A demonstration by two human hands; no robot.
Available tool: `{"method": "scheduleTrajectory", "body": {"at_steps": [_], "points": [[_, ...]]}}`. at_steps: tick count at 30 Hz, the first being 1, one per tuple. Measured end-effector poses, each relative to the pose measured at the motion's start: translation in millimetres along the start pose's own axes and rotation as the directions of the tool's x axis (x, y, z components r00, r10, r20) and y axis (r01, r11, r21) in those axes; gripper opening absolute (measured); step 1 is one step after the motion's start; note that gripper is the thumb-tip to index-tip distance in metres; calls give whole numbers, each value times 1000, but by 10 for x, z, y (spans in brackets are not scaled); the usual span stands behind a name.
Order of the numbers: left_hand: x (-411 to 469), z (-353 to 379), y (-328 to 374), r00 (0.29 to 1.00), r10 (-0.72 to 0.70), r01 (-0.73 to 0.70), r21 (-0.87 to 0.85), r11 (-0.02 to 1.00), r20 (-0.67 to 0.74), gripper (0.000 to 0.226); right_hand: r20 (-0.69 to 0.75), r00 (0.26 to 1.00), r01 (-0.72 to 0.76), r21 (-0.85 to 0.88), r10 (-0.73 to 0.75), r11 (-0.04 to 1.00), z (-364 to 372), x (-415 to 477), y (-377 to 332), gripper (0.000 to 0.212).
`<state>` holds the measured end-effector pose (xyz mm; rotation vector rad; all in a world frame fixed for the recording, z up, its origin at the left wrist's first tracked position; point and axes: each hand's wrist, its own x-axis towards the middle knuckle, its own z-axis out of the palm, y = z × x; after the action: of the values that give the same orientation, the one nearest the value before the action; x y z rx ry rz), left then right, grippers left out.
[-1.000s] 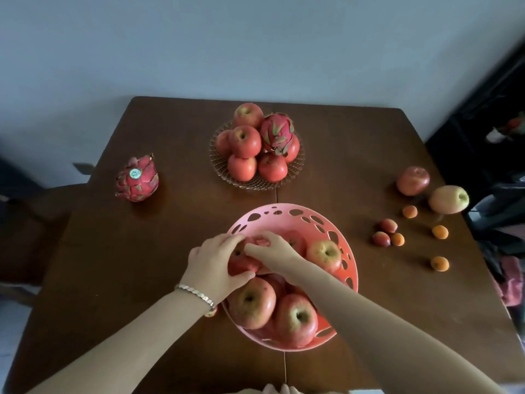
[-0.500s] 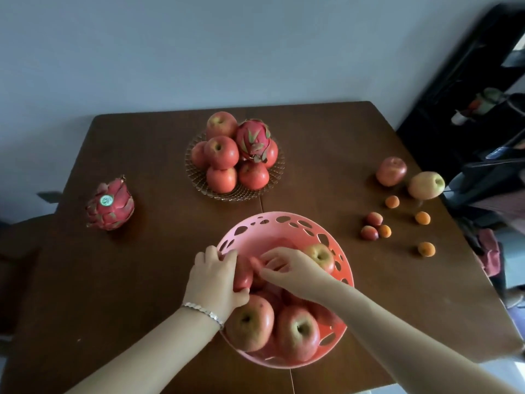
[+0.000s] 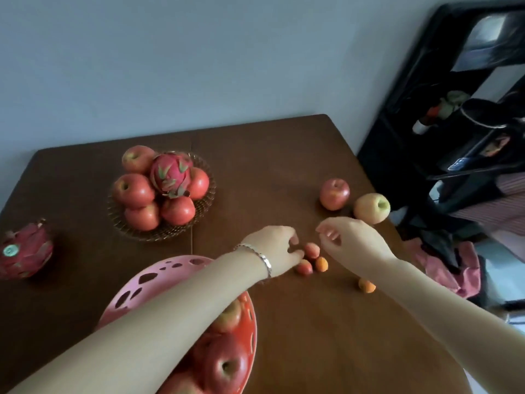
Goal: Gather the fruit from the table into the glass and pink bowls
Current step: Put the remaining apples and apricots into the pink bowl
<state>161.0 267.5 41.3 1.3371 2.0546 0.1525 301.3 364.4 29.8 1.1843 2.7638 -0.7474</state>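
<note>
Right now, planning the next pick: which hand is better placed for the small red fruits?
Left hand: fingers beside the small red fruits; right hand hangs nearer the yellow apple.

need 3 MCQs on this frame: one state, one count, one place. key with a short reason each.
1. The pink bowl is:
A) empty
B) holding apples
C) upside down

2. Apples lying loose on the table:
A) none
B) five
C) two

3. The stickered dragon fruit lies:
A) on the table, left of the glass bowl
B) in the pink bowl
C) atop the glass bowl's apples

Key:
1 B, since apples show inside it.
2 C, since only one red apple and one yellow-green apple sit on the wood, side by side at the right.
3 A, since it rests on bare wood at the left edge; it is the other dragon fruit that tops the glass bowl.
</note>
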Motion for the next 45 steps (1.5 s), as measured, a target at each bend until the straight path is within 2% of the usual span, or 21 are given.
{"method": "scheduleTrajectory", "body": {"at_steps": [5,9,12,15,18,21,24,28,30,34,39,45], "points": [[795,22,695,999,-4,3,-22,1000,-33,31,15,983,-178,-101,181,979,-360,521,987,31],[1403,52,941,991,-75,80,38,996,-114,41,119,929,-325,-197,351,925,-447,905,1456,69],[1779,96,1017,984,-139,152,122,981,-113,61,194,912,-310,-253,362,916,-323,1098,1625,86],[2113,160,1032,982,-175,184,139,973,-75,74,230,909,-301,-213,347,929,-163,1225,1716,84],[2322,258,980,976,-216,214,133,968,4,72,196,922,-319,-108,335,942,-38,1249,1711,76],[2377,339,953,971,-239,238,31,971,13,66,153,928,-337,-36,338,941,45,1269,1710,73],[2250,338,947,979,-193,195,15,981,-72,61,141,917,-381,39,373,924,57,1265,1719,76],[1801,179,865,956,-114,114,-17,993,-270,64,66,920,-390,83,386,917,-27,1091,1600,75],[1482,46,775,932,-144,106,-129,986,-333,66,23,940,-340,97,339,935,-100,948,1444,75],[775,-123,435,880,-253,114,-338,934,-402,69,31,978,-209,179,206,961,-260,624,945,80],[-85,-149,-313,830,-331,138,-411,901,-448,68,57,997,-60,257,47,965,-287,200,70,78],[-1005,-195,-1241,778,-375,148,-432,889,-504,69,57,996,50,317,-72,947,172,-159,-1007,75]]}}
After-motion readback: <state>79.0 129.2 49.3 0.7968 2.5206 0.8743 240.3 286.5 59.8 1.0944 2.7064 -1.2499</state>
